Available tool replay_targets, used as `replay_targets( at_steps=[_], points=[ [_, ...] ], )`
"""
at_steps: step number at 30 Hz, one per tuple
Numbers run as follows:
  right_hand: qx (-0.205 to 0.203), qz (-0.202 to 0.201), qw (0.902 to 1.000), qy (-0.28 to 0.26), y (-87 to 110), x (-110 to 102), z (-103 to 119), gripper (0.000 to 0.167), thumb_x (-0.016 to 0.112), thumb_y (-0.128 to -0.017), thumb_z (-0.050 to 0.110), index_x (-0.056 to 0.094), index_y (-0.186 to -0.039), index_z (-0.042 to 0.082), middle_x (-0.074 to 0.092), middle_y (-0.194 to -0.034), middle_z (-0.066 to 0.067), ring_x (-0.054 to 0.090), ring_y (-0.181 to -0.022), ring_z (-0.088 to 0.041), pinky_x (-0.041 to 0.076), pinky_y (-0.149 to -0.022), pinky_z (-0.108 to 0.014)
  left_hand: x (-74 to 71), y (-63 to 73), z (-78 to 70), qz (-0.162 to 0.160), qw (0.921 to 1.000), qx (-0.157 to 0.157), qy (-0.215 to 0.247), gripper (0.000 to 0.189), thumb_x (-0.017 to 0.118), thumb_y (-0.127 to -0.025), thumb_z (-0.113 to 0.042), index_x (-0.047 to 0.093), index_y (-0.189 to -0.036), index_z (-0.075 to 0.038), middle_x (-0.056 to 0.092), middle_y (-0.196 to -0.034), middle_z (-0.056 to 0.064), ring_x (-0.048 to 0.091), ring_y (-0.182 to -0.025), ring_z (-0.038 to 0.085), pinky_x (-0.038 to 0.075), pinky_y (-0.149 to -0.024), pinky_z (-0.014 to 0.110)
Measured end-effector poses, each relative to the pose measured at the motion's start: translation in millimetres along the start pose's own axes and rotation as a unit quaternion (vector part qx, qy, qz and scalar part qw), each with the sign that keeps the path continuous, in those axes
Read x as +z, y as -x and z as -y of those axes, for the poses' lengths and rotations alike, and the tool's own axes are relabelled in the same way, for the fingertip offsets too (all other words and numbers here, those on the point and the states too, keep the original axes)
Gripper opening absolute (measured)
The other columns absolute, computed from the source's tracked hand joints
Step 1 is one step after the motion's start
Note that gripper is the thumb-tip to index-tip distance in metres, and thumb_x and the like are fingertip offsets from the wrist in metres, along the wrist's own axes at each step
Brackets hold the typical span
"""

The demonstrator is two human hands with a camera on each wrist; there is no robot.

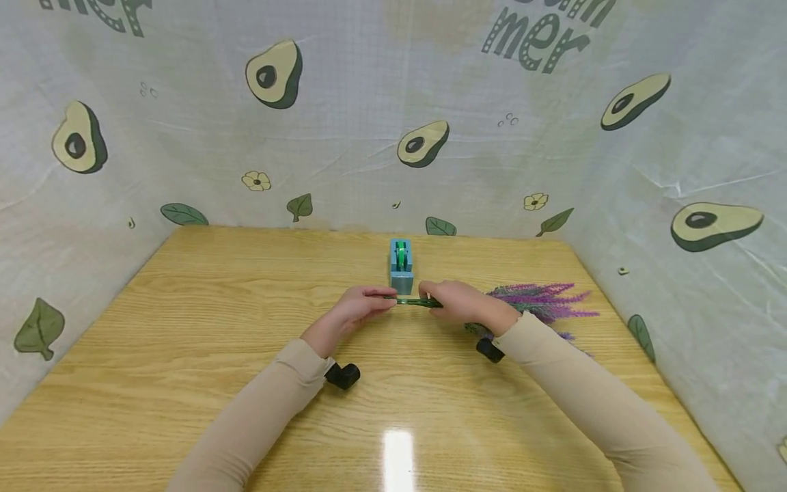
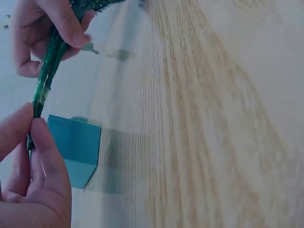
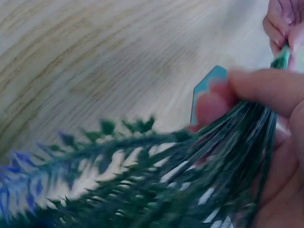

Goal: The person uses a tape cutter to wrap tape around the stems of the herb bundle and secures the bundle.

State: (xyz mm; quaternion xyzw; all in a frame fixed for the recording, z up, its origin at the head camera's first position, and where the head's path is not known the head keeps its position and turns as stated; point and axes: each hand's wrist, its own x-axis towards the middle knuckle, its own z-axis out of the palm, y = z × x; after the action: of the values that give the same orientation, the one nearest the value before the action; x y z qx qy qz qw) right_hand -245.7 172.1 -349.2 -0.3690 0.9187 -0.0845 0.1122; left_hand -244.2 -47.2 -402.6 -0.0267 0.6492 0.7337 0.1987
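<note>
A bunch of artificial lavender (image 1: 547, 301), with purple flower spikes and green stems, lies crosswise in both hands. My left hand (image 1: 363, 305) pinches the thin stem ends between thumb and fingertips. Farther up, my right hand (image 1: 458, 301) grips the gathered stems, and the leafy sprigs fan out beyond it to the right. Between the hands, a shiny pale green band (image 2: 42, 92) sits around the stems. Just behind them stands a blue tape dispenser (image 1: 402, 281) holding a green roll (image 1: 401, 254).
The wooden table (image 1: 246, 273) is bordered by a pale cloth (image 1: 344, 191) printed with avocados and leaves, at the back and both sides. Black wrist cameras, including the left one (image 1: 346, 376), hang below the sleeves. A bright reflection lies on the near tabletop.
</note>
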Motion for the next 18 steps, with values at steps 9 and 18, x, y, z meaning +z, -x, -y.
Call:
replay_targets(
  at_steps=[9, 18],
  points=[
    [-0.006, 0.015, 0.9984, -0.055, -0.6, -3.0, -5.2, 0.031, 0.042, -0.101, 0.016, 0.061, -0.120, 0.001, 0.062, -0.112, -0.012, 0.058, -0.102, -0.024, 0.047, -0.087, -0.039, -2.1, -0.5, 0.6, 0.005, 0.9995, -0.013, -0.030, 0.029, 0.066, -0.086, -0.003, 0.064, -0.115, 0.003, 0.062, -0.113, 0.015, 0.063, -0.094, 0.017, 0.049, -0.087, 0.031],
    [0.009, -0.004, 0.9989, -0.046, -1.6, -7.4, -4.1, 0.027, 0.057, -0.094, 0.014, 0.065, -0.118, 0.004, 0.061, -0.091, -0.004, 0.050, -0.070, -0.012, 0.042, -0.061, -0.029, -1.4, -8.1, 1.6, -0.005, 0.9985, -0.050, 0.024, 0.029, 0.062, -0.091, -0.013, 0.063, -0.112, 0.007, 0.067, -0.084, 0.011, 0.064, -0.067, 0.009, 0.053, -0.068, 0.021]
  ],
)
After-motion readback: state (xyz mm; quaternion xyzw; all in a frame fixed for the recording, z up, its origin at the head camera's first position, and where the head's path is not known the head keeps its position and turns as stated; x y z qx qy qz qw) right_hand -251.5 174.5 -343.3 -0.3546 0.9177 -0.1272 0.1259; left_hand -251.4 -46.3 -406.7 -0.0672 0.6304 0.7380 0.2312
